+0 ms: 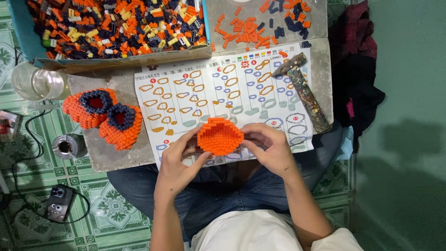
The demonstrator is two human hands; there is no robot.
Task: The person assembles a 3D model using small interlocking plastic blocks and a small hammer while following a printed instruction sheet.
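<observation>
Hands met at the near edge of the grey slab (pixel 116 158), both closed around one orange brick shell (pixel 219 135), a rounded, dished piece built of tiny blocks. The left hand (pixel 179 158) gripped its left rim with thumb and fingers curled, and the right hand (pixel 269 148) pinched the right rim, so the piece sat squarely between them, neither hand nearer than the other, its broad side running left to right across the lap. Beneath it lay the instruction sheet (pixel 223 88), a white rectangle printed with rows of orange and blue outline shapes and small red numbered dots, reaching from the slab's middle to its near edge. At the slab's left edge rested two finished orange cups with dark blue rims (pixel 104 116), touching each other. Along the far edge stood a blue-walled box of loose bricks (pixel 116 25), mostly orange, navy and yellow, with a smaller sorted scatter (pixel 265 23) toward the far right corner. A paint-spattered hammer (pixel 302 90) lay slantwise by the right edge, well apart from both hands.
</observation>
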